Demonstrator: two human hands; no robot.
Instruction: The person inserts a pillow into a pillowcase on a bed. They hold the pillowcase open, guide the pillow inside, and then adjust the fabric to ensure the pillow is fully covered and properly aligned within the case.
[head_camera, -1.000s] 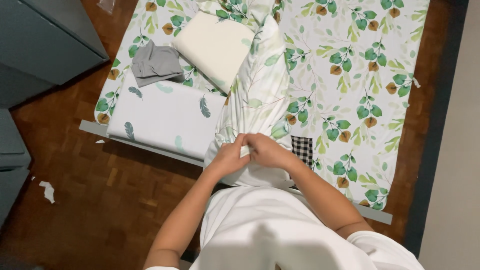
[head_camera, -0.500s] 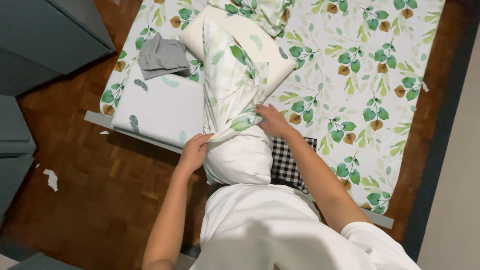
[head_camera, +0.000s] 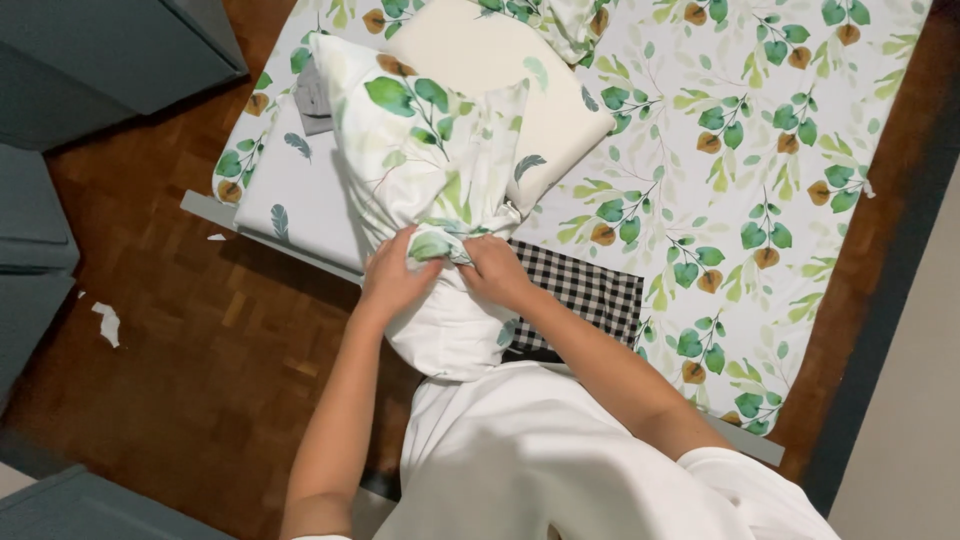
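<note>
My left hand (head_camera: 392, 275) and my right hand (head_camera: 492, 268) both grip the bunched edge of a leaf-print pillowcase (head_camera: 420, 150) that is being drawn over a white pillow (head_camera: 445, 335). The pillow rests against my white shirt, its lower end bare, its upper part inside the case. A cream bare pillow (head_camera: 500, 70) lies behind it on the bed (head_camera: 730, 150), which has a white sheet with green leaves and brown fruits.
A black-and-white checked cloth (head_camera: 580, 290) lies on the bed by my right forearm. A white feather-print pillow (head_camera: 300, 190) and a grey folded cloth (head_camera: 312, 95) sit at the left. Grey cabinets (head_camera: 90, 60) stand on the parquet floor (head_camera: 190, 370), with a paper scrap (head_camera: 106, 322).
My hands have come back together at the middle of the pillow, gathering the pillowcase. The case has been pulled further down over the pillow, and the view has moved closer.
</note>
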